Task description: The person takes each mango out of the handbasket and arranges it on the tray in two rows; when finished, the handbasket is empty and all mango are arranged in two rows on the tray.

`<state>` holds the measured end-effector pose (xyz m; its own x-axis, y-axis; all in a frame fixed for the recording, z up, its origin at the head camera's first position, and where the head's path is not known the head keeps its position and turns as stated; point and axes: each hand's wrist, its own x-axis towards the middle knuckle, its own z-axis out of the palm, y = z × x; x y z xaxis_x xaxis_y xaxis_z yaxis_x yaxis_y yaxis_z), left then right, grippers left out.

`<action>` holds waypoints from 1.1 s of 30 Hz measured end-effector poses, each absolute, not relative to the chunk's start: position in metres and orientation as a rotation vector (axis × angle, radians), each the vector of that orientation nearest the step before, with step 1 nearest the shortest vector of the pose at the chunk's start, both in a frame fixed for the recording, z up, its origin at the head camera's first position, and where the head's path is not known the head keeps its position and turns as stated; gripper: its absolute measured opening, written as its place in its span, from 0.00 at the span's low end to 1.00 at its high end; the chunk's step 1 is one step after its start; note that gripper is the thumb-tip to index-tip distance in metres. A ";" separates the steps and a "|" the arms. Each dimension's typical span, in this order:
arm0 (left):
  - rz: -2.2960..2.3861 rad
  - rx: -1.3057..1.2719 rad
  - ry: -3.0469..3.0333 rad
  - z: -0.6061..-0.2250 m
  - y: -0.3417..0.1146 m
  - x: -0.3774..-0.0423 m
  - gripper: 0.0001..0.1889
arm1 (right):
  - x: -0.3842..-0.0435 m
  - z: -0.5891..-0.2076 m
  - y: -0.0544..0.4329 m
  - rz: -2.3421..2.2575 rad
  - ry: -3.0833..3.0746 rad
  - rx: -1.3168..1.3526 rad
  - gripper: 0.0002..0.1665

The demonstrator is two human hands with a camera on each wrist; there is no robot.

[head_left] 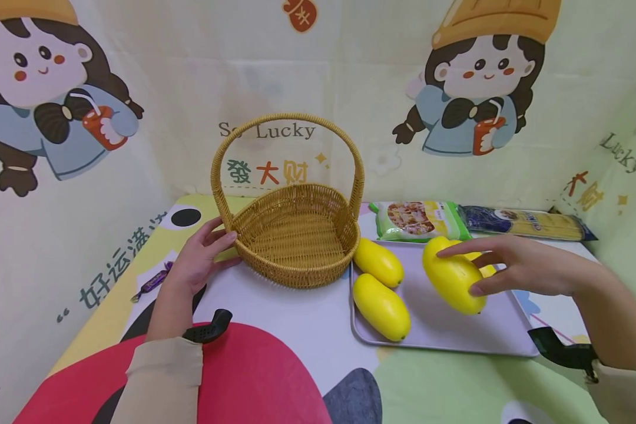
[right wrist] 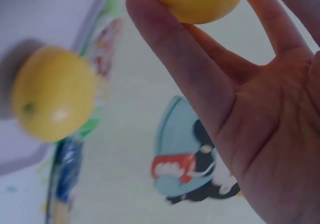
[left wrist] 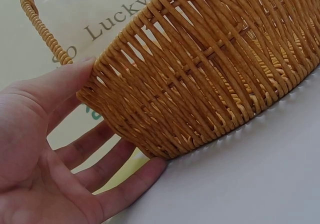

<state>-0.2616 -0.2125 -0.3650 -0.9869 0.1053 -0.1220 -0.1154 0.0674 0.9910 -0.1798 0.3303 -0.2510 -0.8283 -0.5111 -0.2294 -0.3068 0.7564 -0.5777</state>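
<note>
My left hand (head_left: 198, 256) holds the left side of a wicker basket (head_left: 300, 275), thumb at the rim by the handle's foot and fingers spread along the outer wall; the left wrist view shows the same wall (left wrist: 200, 69) up close. Nothing lies inside the basket. Over a lilac tray (head_left: 445, 340), my right hand (head_left: 530, 265) grips a yellow mango (head_left: 452, 275) between thumb and fingers, tilted and raised. Two more mangoes (head_left: 381, 307) lie at the tray's left side. Another mango (head_left: 486, 265) is mostly hidden behind the held one.
Behind the tray lie a green-edged food bag (head_left: 421, 221) and a pack of spaghetti (head_left: 530, 222). A purple wrapped candy (head_left: 152, 281) is left of my left hand. A printed cloth wall (head_left: 180, 88) stands close behind the basket.
</note>
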 end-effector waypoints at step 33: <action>2.060 -0.022 2.135 -0.365 -0.213 -0.264 0.38 | -0.151 -0.313 0.298 -0.780 2.615 -0.709 0.28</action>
